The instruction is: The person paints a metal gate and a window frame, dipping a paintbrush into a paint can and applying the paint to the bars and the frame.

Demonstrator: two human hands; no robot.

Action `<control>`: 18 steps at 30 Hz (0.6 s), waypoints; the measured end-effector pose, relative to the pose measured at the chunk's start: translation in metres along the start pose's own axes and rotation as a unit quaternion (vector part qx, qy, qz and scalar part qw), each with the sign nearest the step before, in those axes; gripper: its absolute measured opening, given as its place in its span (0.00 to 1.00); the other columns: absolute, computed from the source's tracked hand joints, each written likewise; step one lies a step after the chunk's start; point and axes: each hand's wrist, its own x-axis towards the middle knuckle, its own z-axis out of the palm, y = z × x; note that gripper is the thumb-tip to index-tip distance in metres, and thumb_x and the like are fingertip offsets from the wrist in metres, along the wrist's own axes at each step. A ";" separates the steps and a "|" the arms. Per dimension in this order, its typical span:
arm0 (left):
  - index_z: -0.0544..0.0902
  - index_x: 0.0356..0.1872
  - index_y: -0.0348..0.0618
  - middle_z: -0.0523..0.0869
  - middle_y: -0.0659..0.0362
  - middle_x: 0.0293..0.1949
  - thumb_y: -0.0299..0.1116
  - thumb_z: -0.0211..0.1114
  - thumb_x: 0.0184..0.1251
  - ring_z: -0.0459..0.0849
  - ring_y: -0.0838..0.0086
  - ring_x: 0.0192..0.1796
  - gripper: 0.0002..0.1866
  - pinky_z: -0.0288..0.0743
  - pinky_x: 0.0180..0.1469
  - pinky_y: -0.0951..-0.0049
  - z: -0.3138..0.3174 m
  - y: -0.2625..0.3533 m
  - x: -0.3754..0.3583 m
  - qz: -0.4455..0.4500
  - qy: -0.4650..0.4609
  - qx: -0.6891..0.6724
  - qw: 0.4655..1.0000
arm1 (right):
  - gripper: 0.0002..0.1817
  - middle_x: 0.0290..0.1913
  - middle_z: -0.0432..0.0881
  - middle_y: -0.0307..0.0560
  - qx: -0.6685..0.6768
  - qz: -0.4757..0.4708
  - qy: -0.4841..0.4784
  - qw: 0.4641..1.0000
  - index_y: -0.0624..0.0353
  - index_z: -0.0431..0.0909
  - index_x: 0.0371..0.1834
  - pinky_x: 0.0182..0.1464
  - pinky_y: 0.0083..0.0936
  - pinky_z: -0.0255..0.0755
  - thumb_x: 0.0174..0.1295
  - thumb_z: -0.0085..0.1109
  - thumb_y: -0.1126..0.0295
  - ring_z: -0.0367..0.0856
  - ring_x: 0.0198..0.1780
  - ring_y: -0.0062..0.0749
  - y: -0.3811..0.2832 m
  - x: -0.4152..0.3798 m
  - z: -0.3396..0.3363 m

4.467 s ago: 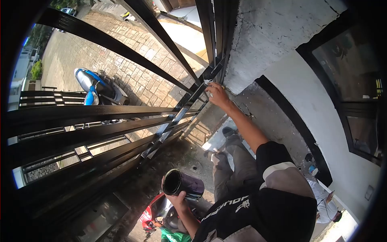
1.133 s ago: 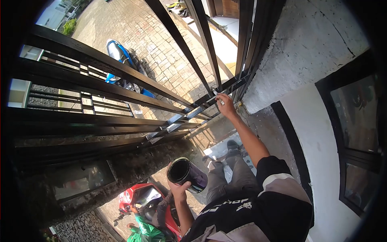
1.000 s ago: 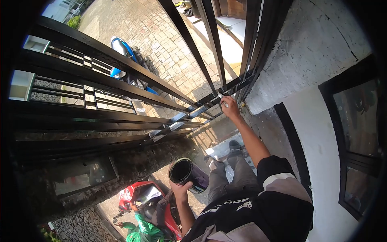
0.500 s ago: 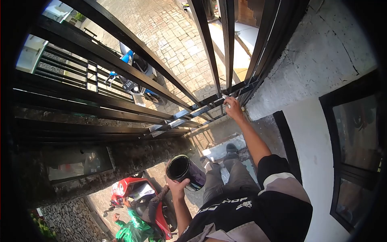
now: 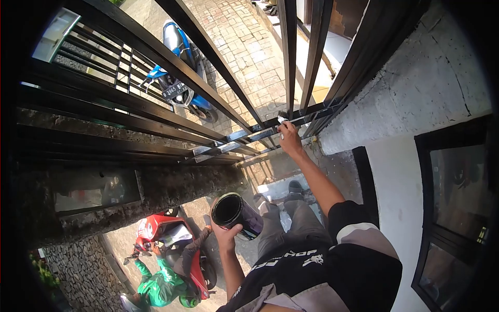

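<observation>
My left hand (image 5: 226, 238) is wrapped round an open paint can (image 5: 250, 222), tilted a little, with dark paint coating its inside. My right hand (image 5: 290, 141) pinches a paintbrush (image 5: 282, 119) with a pale handle. The dark bristles meet the lower crossbar (image 5: 307, 114) of a black metal fence, close to the foot of an upright bar (image 5: 287, 62). Left of the brush, stretches of the crossbar look bluish and shiny in the light.
A grey wall (image 5: 395, 109) and a dark-framed window (image 5: 457, 187) stand on the right. Beyond the bars is a parked blue motorcycle (image 5: 189, 99) on paving. At lower left, a person in a green jacket (image 5: 162, 286) is on a red motorcycle (image 5: 156, 227).
My right hand and the brush have shifted slightly left along the crossbar. The view has turned a little. The person in green and the red motorcycle show more fully. The can stays in my left hand.
</observation>
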 end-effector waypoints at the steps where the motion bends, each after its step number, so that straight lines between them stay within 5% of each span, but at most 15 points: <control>1: 0.61 0.72 0.32 0.77 0.51 0.62 0.38 0.87 0.35 0.77 0.65 0.63 0.59 0.69 0.68 0.66 0.002 0.003 -0.002 -0.003 0.006 -0.003 1.000 | 0.13 0.54 0.77 0.55 -0.011 0.041 -0.016 0.999 0.60 0.80 0.37 0.59 0.42 0.71 0.47 0.61 0.83 0.76 0.58 0.55 0.002 -0.001 0.011; 8: 0.62 0.71 0.31 0.78 0.52 0.61 0.37 0.86 0.36 0.78 0.65 0.63 0.57 0.69 0.68 0.66 0.000 0.005 -0.013 0.005 0.027 -0.010 1.000 | 0.04 0.30 0.83 0.46 0.104 0.080 0.075 0.988 0.61 0.82 0.29 0.45 0.35 0.76 0.51 0.61 0.80 0.84 0.38 0.42 -0.007 0.016 0.047; 10: 0.62 0.71 0.31 0.78 0.52 0.61 0.36 0.86 0.36 0.78 0.65 0.63 0.57 0.69 0.68 0.66 0.000 0.003 -0.011 0.005 0.029 -0.013 0.999 | 0.04 0.32 0.83 0.42 0.219 0.315 0.045 0.922 0.61 0.83 0.31 0.44 0.31 0.77 0.52 0.62 0.79 0.84 0.38 0.31 -0.016 0.026 0.023; 12: 0.62 0.71 0.31 0.78 0.52 0.61 0.36 0.86 0.36 0.78 0.65 0.63 0.57 0.69 0.68 0.66 -0.002 0.001 -0.011 0.001 0.030 -0.014 0.999 | 0.05 0.31 0.84 0.40 0.259 0.296 0.072 0.917 0.62 0.83 0.33 0.41 0.27 0.76 0.53 0.63 0.77 0.82 0.37 0.24 -0.003 0.029 0.028; 14: 0.61 0.72 0.31 0.77 0.52 0.61 0.36 0.86 0.36 0.78 0.65 0.63 0.58 0.69 0.68 0.66 -0.001 -0.001 -0.007 0.004 0.026 -0.013 1.000 | 0.06 0.33 0.84 0.40 0.522 0.340 0.089 0.777 0.62 0.83 0.35 0.41 0.25 0.75 0.53 0.63 0.76 0.82 0.38 0.25 0.017 0.033 0.039; 16: 0.61 0.72 0.31 0.77 0.52 0.61 0.36 0.86 0.36 0.78 0.65 0.63 0.58 0.69 0.68 0.65 0.003 0.001 -0.005 0.003 0.026 -0.016 1.000 | 0.07 0.36 0.84 0.43 0.480 0.345 0.090 0.802 0.61 0.83 0.36 0.44 0.26 0.76 0.53 0.62 0.78 0.82 0.38 0.27 0.026 0.034 0.036; 18: 0.61 0.72 0.32 0.77 0.51 0.61 0.36 0.86 0.36 0.78 0.65 0.63 0.58 0.69 0.68 0.65 0.006 0.006 -0.004 0.004 0.029 -0.015 0.999 | 0.08 0.38 0.84 0.45 0.179 0.285 0.042 0.941 0.60 0.83 0.37 0.46 0.30 0.76 0.52 0.62 0.80 0.84 0.39 0.33 0.011 0.033 0.016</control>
